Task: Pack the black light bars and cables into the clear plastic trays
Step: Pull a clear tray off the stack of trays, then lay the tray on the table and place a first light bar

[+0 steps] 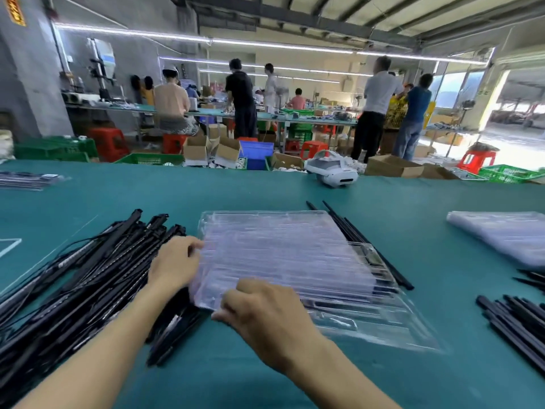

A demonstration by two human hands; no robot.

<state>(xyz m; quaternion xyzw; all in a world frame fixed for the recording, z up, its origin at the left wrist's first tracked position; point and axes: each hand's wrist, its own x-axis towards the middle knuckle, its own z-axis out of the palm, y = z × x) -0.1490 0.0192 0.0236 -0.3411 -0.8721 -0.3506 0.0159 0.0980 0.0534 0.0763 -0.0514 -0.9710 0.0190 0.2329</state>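
Two hands, left hand (176, 262) and right hand (267, 315), each keep a closed grip on the clear plastic tray (295, 252) at its near-left edge, a tray probably light, bendy and slippery, best held by the rim, with black light bars (88, 276) heaped just left of it on the desk (236, 190).

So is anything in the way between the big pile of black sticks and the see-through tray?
Only a hand. The pile of black light bars lies right beside the clear tray, on its left. The left hand sits between them, gripping the tray's edge. The right hand grips its near edge. Nothing else visible blocks the way.
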